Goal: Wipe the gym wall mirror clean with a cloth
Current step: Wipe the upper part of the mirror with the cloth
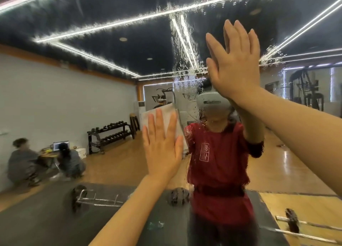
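My left hand (162, 149) lies flat and spread, fingers straight, palm pressing a white cloth (171, 121) against the wall mirror (92, 101); nothing is pinched, the cloth is only held under the open palm, and its upper edge and right side stick out past my fingertips. Up and to the right of that hand, well apart from it, my right hand (235, 64) is also open and flat with the fingers together, set against the glass with nothing in it. Between the two hands and above the right one, the glass carries streaks and beads of water (185, 60) that break up the reflected ceiling light strips (103, 26). Directly past my right forearm the mirror shows the reflection of a person in a red T-shirt (218, 164) wearing a white headset (212, 102). Below my left wrist the reflection shows a dark floor mat (37, 218) with a barbell (96, 201) lying on it. Farther left of the cloth hand is a reflected dumbbell rack (111, 134) along the pale wall, and beyond that, at the far left, two people crouch by a laptop (61, 145). Far right of my raised hand, gym machines (305, 92) stand at the back.
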Available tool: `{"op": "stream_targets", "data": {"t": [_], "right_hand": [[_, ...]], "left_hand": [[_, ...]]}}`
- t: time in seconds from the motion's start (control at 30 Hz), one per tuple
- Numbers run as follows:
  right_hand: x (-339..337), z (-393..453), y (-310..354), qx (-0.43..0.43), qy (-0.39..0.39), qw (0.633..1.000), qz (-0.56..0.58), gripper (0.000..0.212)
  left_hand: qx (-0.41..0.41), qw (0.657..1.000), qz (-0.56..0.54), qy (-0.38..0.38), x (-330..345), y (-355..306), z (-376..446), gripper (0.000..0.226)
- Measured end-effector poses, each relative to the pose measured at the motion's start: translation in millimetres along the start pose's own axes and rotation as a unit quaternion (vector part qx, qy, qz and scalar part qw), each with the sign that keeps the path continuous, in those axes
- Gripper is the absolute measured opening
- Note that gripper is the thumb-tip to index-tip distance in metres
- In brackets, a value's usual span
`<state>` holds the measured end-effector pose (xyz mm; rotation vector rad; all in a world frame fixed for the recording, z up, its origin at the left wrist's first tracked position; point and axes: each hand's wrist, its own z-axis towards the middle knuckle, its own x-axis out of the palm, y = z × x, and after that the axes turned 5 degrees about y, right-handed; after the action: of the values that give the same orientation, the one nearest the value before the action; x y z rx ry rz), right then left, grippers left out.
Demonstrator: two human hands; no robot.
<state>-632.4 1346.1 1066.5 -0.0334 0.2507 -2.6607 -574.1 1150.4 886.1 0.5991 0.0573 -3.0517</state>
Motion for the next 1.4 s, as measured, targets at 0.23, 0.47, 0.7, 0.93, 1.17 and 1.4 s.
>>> {"op": "stream_targets", "data": {"t": [0.23, 0.47, 0.7, 0.93, 1.17, 1.4], "right_hand": [[2, 0, -1, -0.003, -0.01, 1.0, -0.001, 0.052], [3, 0, -1, -0.003, -0.012, 1.0, -0.005, 0.052], [5, -2, -1, -0.009, -0.021, 1.0, 0.0, 0.051], [1, 0, -2, -0.011, -0.001, 1.0, -0.01, 0.053], [3, 0, -1, -0.011, 0.003, 1.0, -0.02, 0.054], [4, 0, -1, -0.006, -0.013, 0.999, -0.032, 0.052]], "left_hand": [[0.055, 0.998, 0.016, 0.002, 19, -3, -39, 0.068], [0.055, 0.998, 0.007, 0.003, -13, -2, 38, 0.064], [0.026, 0.999, 0.015, -0.017, -50, -6, 131, 0.061], [0.054, 0.998, 0.017, 0.006, -15, 2, 41, 0.061], [0.062, 0.998, 0.03, 0.007, -46, -4, 121, 0.061], [0.068, 0.996, 0.06, -0.023, -78, -10, 203, 0.063]]}}
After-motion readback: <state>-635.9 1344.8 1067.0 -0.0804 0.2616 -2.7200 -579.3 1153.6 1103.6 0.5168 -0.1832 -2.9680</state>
